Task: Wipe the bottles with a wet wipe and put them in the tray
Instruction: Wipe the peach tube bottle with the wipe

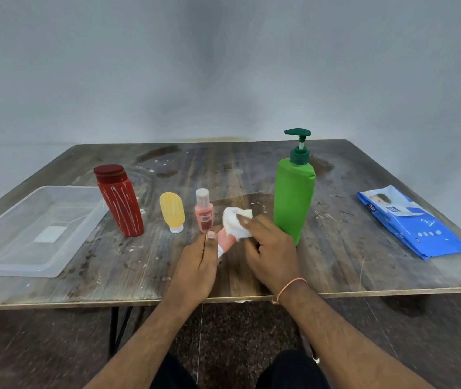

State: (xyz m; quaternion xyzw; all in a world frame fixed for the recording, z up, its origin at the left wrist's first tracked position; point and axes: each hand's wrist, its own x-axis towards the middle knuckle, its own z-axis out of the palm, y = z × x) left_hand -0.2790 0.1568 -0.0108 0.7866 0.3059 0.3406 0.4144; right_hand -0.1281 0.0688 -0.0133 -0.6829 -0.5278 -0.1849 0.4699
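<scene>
My left hand (198,265) grips a small pink tube (227,241) near the table's front middle, holding it tilted. My right hand (270,248) presses a crumpled white wet wipe (233,220) against the tube's upper end. Behind them stand a small pink bottle with a clear cap (204,210), a yellow tube on its cap (172,211), a leaning red bottle with white streaks (120,202) and a tall green pump bottle (294,192). A clear plastic tray (13,265) lies at the left with nothing in it.
A blue pack of wet wipes (408,223) lies at the right of the worn wooden table (350,262). The table's front edge runs just under my wrists. A grey wall stands behind the table.
</scene>
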